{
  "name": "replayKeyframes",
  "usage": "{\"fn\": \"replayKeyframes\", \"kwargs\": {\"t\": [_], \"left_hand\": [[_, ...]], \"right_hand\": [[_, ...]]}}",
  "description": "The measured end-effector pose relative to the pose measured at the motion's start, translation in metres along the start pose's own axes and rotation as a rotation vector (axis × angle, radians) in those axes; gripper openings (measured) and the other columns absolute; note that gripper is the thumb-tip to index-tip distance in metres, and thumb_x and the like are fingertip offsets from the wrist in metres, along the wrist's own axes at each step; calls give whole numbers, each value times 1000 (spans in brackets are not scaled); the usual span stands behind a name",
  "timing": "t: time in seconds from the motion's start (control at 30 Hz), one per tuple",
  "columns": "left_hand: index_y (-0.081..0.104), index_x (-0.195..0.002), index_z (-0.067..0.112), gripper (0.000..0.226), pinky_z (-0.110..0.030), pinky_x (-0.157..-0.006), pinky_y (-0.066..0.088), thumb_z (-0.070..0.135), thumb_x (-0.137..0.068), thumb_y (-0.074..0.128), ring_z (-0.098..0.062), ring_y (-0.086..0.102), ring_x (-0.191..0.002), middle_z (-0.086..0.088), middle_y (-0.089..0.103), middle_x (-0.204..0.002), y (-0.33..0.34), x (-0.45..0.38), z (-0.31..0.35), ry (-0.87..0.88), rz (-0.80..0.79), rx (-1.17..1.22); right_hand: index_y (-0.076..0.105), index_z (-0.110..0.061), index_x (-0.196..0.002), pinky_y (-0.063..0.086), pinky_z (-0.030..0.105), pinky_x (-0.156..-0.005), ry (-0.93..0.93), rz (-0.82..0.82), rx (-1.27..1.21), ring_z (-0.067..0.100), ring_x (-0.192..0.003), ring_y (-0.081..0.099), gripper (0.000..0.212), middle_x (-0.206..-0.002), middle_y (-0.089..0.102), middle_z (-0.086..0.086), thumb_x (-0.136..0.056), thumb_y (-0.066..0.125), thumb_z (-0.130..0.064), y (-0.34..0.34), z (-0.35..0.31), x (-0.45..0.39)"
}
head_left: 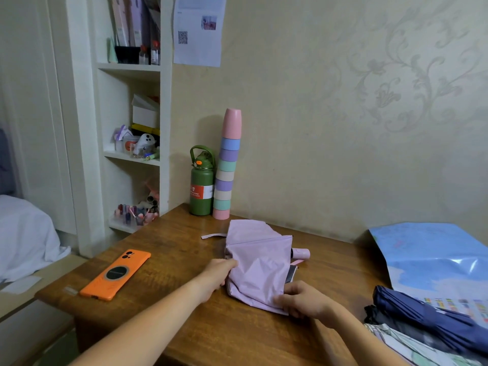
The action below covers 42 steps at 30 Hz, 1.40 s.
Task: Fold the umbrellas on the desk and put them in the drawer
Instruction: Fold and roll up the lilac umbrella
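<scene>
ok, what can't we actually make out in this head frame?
- Drawer: not in the head view, no sign of where it is.
- Pink umbrella: its strap fastening and shaft are covered by loose canopy fabric; only the handle end shows.
- Left hand and right hand fingertips: tucked into the fabric.
- Navy umbrella: cut off by the right edge.
- Wall notice: print too small.

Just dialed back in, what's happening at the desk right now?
A person is working on the lilac umbrella in the middle of the wooden desk. The left hand grips its fabric on one side and the right hand pinches the near edge; the canopy is collapsed but loose, not yet rolled, with its pink handle sticking out. A navy umbrella lies at the right edge, also on the desk. No drawer is in view.
</scene>
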<state>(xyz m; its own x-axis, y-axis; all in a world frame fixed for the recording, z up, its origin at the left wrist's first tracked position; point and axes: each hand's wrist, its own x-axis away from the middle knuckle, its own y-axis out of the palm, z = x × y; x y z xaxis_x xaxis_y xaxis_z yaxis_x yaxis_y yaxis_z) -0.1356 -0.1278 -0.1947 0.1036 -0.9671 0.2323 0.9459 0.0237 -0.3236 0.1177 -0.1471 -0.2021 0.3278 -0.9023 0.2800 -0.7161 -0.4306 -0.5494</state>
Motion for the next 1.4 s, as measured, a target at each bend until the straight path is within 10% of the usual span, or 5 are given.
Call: {"fn": "replayKeyframes", "kwargs": {"t": [0.6, 0.8, 1.1, 1.23, 1.4], "left_hand": [[52, -132, 14, 49, -27, -77, 52, 32, -93, 74, -18, 60, -102, -7, 59, -127, -6, -9, -1, -150, 118, -437], [64, -118, 17, 46, -22, -66, 47, 41, -83, 81, -11, 57, -82, 0, 61, -97, -8, -6, -2, -161, -38, -449], [66, -98, 17, 15, -22, -70, 48, 22, -87, 74, -11, 62, -86, 0, 64, -99, -10, -4, -1, 20, -147, -483], [68, -120, 22, 40, -25, -82, 53, 10, -82, 73, -14, 62, -104, 2, 65, -117, -15, -1, -1, 178, -271, -290], [78, -87, 17, 14, -27, -77, 55, 30, -84, 82, -18, 68, -89, -1, 72, -93, -19, -10, -14, 312, -135, -463]], "right_hand": [[62, -22, -61, 36, 21, -55, 123, -23, 121, 11, -53, 45, 34, -55, 53, -3, -85, 81, -36, -20, -6, 6], [61, -22, -61, 35, 23, -53, 175, -2, 108, 12, -51, 44, 35, -55, 53, -2, -82, 82, -41, -19, -4, 4], [58, -21, -61, 36, 24, -51, 217, 37, 169, 14, -49, 42, 32, -54, 51, -1, -83, 78, -34, -20, -3, -3], [54, -19, -69, 33, 24, -51, 131, 28, 42, 15, -51, 41, 30, -57, 50, 1, -85, 75, -34, -19, 1, -3], [52, -18, -67, 30, 22, -49, 61, 32, -68, 12, -49, 39, 34, -55, 46, -1, -93, 73, -27, -19, 5, 2]]}}
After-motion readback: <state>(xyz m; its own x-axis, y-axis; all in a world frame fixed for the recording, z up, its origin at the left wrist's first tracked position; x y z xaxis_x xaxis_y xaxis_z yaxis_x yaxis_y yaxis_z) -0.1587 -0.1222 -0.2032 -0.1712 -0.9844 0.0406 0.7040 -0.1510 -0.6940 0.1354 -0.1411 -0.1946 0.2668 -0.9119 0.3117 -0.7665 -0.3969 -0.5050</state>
